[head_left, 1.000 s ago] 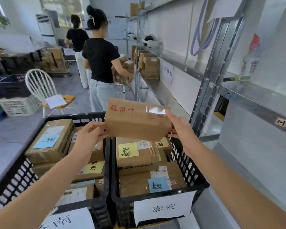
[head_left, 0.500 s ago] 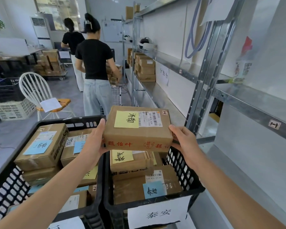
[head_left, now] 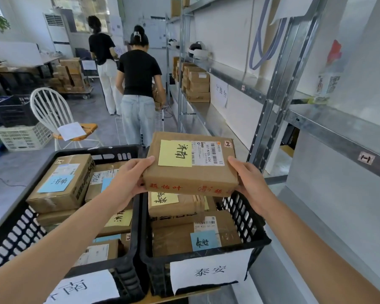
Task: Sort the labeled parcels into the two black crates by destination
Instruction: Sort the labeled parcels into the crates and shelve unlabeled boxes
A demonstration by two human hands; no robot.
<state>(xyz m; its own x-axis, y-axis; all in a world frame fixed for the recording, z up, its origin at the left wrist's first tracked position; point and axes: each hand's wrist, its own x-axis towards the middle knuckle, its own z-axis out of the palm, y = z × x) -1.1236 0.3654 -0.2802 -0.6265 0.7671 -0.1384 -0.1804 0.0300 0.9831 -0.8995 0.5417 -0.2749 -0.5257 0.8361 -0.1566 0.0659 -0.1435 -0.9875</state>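
Cardboard parcel [head_left: 191, 172] held in the air between both hands, above the far end of the right black crate [head_left: 245, 216] and close to the rim it shared with the left black crate [head_left: 110, 152]. The parcel lay nearly flat, its top face turned to the camera. That face carried a yellow note [head_left: 175, 153] with handwritten characters and, just beside it, a white barcode label [head_left: 207, 153]; red characters ran along the near side.

The left hand [head_left: 127, 183] gripped the parcel's left end: the thumb lay on the top face at the near left corner, and the fingers [head_left: 140, 186] curled round the side below it. The right hand [head_left: 251, 185] gripped the right end in the same way, thumb on the top edge; its other fingers were hidden under the box. The parcel thus sat clamped between the two hands, touching neither crate.

Both crates held stacked parcels. In the right crate, one bore a yellow note [head_left: 164, 198] and a nearer one a blue note [head_left: 204, 240]; a white paper sign [head_left: 208, 273] hung on the crate's front. The left crate held a box with a blue note [head_left: 57, 183] and had its own paper sign [head_left: 83, 289], partly cut off by the frame edge.

Metal shelving [head_left: 279, 88] stood to the right. Two people in black tops [head_left: 138, 80] stood beyond the crates, near a white chair [head_left: 51, 110].
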